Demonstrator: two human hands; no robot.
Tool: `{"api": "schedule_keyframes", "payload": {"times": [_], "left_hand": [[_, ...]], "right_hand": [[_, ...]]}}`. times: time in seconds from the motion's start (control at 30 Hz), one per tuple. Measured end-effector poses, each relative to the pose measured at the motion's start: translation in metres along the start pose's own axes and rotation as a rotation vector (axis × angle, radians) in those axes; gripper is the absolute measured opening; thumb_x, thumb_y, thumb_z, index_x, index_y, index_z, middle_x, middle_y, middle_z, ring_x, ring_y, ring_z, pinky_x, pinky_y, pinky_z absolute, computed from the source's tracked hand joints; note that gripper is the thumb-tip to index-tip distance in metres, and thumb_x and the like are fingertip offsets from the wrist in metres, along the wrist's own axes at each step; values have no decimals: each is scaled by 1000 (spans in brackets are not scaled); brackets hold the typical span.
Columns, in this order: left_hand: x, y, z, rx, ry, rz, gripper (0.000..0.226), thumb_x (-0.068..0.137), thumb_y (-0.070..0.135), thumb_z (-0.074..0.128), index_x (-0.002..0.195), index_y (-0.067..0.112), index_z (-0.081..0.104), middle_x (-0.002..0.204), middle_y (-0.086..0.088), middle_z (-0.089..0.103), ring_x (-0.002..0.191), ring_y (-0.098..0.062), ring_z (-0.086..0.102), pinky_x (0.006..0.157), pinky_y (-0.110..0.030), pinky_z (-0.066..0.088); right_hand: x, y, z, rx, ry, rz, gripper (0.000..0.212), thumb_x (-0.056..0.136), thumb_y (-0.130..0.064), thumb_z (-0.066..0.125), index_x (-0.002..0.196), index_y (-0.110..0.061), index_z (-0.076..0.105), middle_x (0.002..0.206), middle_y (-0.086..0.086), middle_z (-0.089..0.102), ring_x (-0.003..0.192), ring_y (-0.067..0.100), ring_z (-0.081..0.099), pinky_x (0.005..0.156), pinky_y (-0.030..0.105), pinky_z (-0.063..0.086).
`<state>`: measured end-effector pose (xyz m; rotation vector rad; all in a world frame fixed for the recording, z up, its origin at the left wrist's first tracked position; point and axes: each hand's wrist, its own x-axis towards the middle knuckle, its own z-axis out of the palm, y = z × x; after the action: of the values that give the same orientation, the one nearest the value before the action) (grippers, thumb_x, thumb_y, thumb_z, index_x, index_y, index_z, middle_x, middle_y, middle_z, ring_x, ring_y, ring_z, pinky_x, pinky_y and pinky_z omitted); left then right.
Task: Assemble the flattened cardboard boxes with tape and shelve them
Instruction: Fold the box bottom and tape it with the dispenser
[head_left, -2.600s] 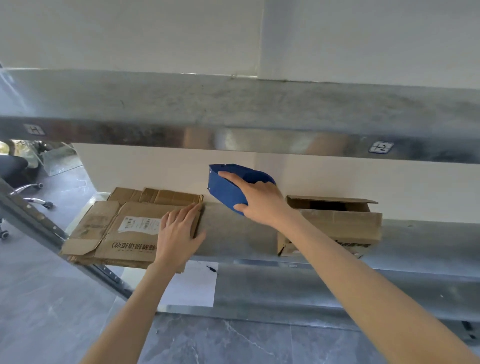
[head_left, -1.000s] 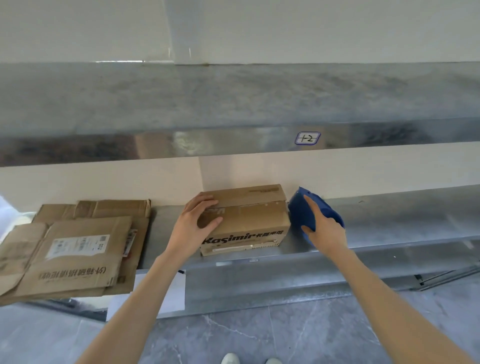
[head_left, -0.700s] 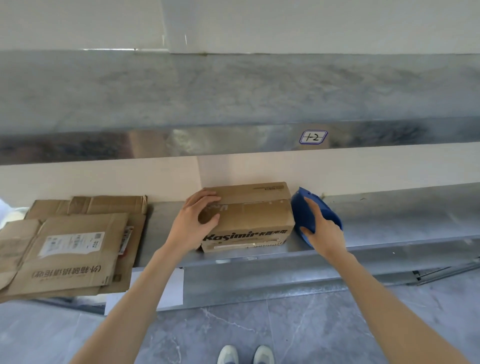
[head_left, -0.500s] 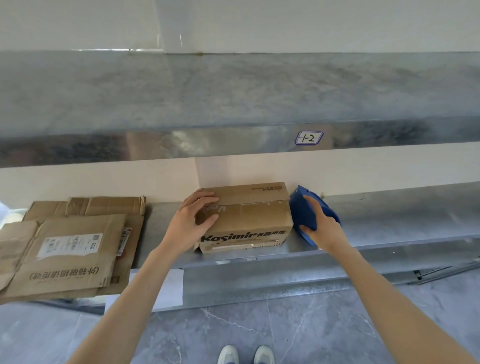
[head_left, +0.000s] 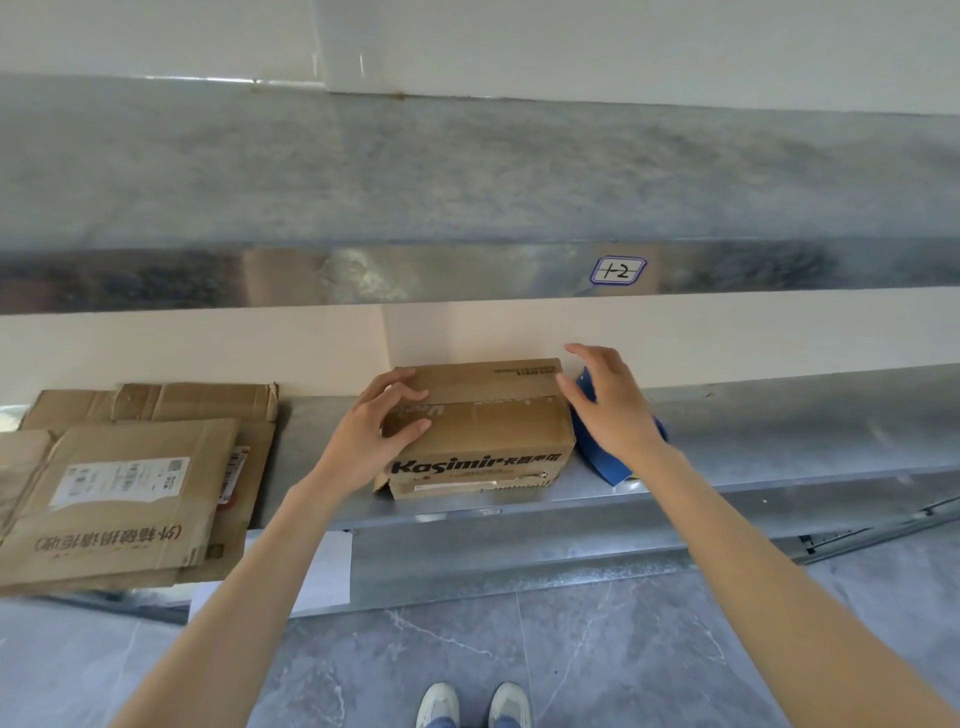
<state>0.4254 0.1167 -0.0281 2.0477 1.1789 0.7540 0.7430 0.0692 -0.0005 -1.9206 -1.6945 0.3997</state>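
Observation:
A small assembled cardboard box (head_left: 485, 431) printed "Kasimir" stands on the metal shelf (head_left: 779, 436), its top flaps folded down. My left hand (head_left: 371, 434) grips its upper left corner, thumb on the front, fingers over the top. My right hand (head_left: 610, 408) hovers by the box's right end with fingers spread and holds nothing. The blue tape dispenser (head_left: 608, 460) lies on the shelf just behind and under that hand, mostly hidden. A stack of flattened cardboard boxes (head_left: 130, 478) lies at the shelf's left end.
An upper metal shelf (head_left: 467, 270) with a "1-2" label (head_left: 618, 270) overhangs the working shelf. A white paper sheet (head_left: 324, 571) hangs below the shelf edge. Grey tiled floor and my shoes (head_left: 472, 704) are below. The flattened stack overhangs the shelf's front edge.
My right hand has let go of the blue tape dispenser and lifted toward the box's right end, fingers spread. My left hand stays on the box's left corner.

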Motion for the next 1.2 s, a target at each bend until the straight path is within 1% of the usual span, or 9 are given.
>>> {"api": "schedule_keyframes", "payload": {"times": [0.07,0.13,0.2,0.33,0.47,0.7,0.83,1.03,1.2], "left_hand": [[0,1,-1,-17,-5,4,27,90,25,70,116,22,65,141,14,45,123,-1,49,103,-25,41],[-2,-3,-5,-23,-5,3,27,89,23,71,116,23,66,141,13,46,123,0,49,103,-22,40],[-5,-10,-14,-34,12,-1,28,88,20,73,115,23,67,141,11,47,127,-2,48,103,-17,37],[-7,-19,-26,-31,44,-37,29,87,18,73,115,19,68,141,9,48,130,-6,47,102,-12,34],[-6,-10,-3,-69,41,-39,28,89,21,71,116,20,66,141,12,45,124,5,47,99,-15,38],[-3,-21,-7,-101,35,-38,30,89,25,70,119,22,66,139,13,48,119,-6,54,101,-28,46],[-16,-36,-13,-61,41,-61,31,86,29,73,115,30,65,135,22,49,112,2,56,96,-27,50],[-36,-51,2,20,58,-57,36,83,35,77,116,30,64,139,20,47,125,-2,49,98,-29,47],[-34,-50,13,-24,85,-45,36,84,31,76,117,26,64,140,18,46,131,-1,44,102,-31,45]], "right_hand": [[-1,-18,14,151,-183,17,54,97,-55,47,148,-42,32,162,-4,14,146,16,22,111,31,24],[-5,-29,32,185,-328,53,59,96,-59,47,149,-48,25,163,-16,-11,146,15,15,112,32,23],[-6,-37,46,192,-340,46,61,96,-55,50,151,-46,24,161,-17,-18,149,19,13,116,34,25],[-1,-49,57,246,-320,41,60,97,-51,53,151,-43,28,162,-14,-15,150,18,11,108,23,19],[-2,-33,45,224,-287,17,59,96,-52,54,149,-44,30,161,-20,-16,144,7,14,105,20,24],[3,-31,50,227,-253,6,56,94,-53,55,146,-44,36,161,-22,-8,145,5,14,105,23,25],[-1,-32,71,235,-245,-23,56,91,-57,56,143,-39,43,159,-21,10,139,-3,22,107,26,29],[-18,-18,96,209,-215,-88,62,83,-67,54,138,-39,47,154,-24,19,126,-24,20,103,21,29],[-21,-8,94,205,-169,-89,50,86,-57,62,133,-41,52,153,-23,24,128,-23,20,101,13,27]]}}
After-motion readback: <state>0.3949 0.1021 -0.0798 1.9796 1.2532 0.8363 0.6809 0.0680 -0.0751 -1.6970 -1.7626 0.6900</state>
